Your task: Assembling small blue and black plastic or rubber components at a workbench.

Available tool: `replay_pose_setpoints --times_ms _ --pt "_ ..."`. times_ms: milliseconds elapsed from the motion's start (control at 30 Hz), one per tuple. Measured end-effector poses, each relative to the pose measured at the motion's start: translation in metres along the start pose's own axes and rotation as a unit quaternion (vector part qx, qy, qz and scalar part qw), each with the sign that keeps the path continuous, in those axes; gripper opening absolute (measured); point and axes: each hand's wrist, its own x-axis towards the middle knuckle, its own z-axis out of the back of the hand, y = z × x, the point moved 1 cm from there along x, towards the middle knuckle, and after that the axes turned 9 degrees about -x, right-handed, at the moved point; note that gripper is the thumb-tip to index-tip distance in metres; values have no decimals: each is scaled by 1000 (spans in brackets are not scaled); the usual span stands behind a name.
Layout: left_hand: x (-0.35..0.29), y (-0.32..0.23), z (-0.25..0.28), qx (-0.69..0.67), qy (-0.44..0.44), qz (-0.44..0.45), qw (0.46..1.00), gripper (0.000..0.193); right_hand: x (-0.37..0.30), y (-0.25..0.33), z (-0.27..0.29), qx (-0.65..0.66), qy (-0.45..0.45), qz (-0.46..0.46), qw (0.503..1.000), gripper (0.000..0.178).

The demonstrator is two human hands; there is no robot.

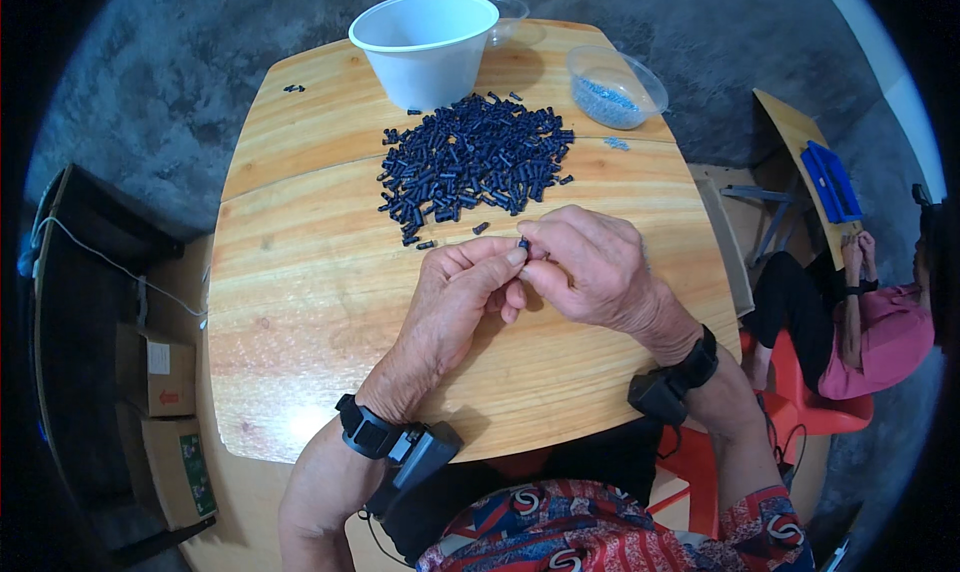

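Just in front of the dark pile, my two hands meet over the table. Between the thumb and fingers of my left hand, a small black cylindrical plastic piece is pinched upright. My right hand is closed, its thumb and index fingertips at the same piece; whether they also hold something tiny is hidden. Beyond my fingers lies a heap of similar black pieces, with a few strays along its near edge. A clear plastic bowl at the far right contains small light-blue pieces, and several more lie beside it.
Behind the heap stands a white plastic bucket, with a clear container behind it. A few dark bits lie far left on the wooden table. To the right, another person sits at a board with a blue tray.
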Motion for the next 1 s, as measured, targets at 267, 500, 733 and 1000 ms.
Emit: replay_pose_setpoints --times_ms 267,500,733,1000 --pt "-2 -1 -2 45 -20 -28 998 18 0 1 -1 24 24 -54 998 19" --pt "-2 -4 -3 212 -81 -66 972 20 2 -2 -2 -7 26 -59 998 20" --pt "-2 -3 -2 288 -42 -73 954 22 -1 1 0 -42 99 -21 994 16" --pt "-5 -3 -13 176 -28 -8 984 25 -6 2 -2 -87 80 9 993 17"
